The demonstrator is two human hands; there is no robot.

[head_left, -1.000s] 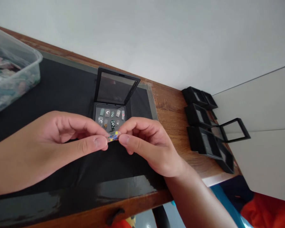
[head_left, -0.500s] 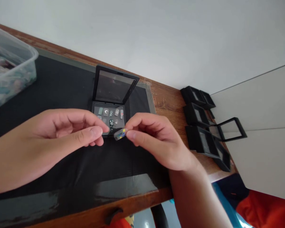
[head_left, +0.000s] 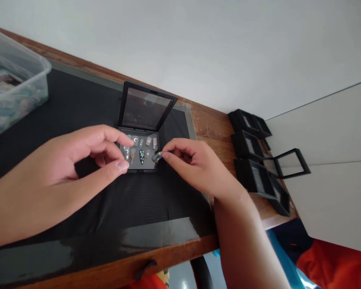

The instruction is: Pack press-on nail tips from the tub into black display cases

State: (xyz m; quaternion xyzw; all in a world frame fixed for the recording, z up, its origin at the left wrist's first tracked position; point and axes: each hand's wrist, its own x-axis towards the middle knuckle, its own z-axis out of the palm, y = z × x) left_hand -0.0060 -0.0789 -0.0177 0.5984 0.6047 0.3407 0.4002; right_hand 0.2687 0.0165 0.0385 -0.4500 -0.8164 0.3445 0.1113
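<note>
Between the thumb and forefinger of my right hand [head_left: 195, 160] is a small press-on nail [head_left: 157, 157], greyish with yellow and blue spots. It is over the right front corner of a black display case [head_left: 147, 170] whose windowed lid [head_left: 147, 108] stands tilted up. Rows of decorated nails lie inside, among them a dark green pointed one with stars [head_left: 142, 157] and one with a white moon [head_left: 135, 140]. My left hand [head_left: 87, 164] is at the case's left edge, thumb and forefinger apart and nothing between them. Its fingers cover part of the left column.
A clear plastic tub [head_left: 21, 88] of small mixed pieces stands at the left. More black cases [head_left: 252, 176] are stacked on the wood at the right, one with a raised lid [head_left: 293, 162]. A pale wall [head_left: 198, 52] rises behind the table.
My right hand has carried the spotted nail forward to the case's front right corner. My left hand has spread its thumb and forefinger and shifted slightly left, uncovering more nails.
</note>
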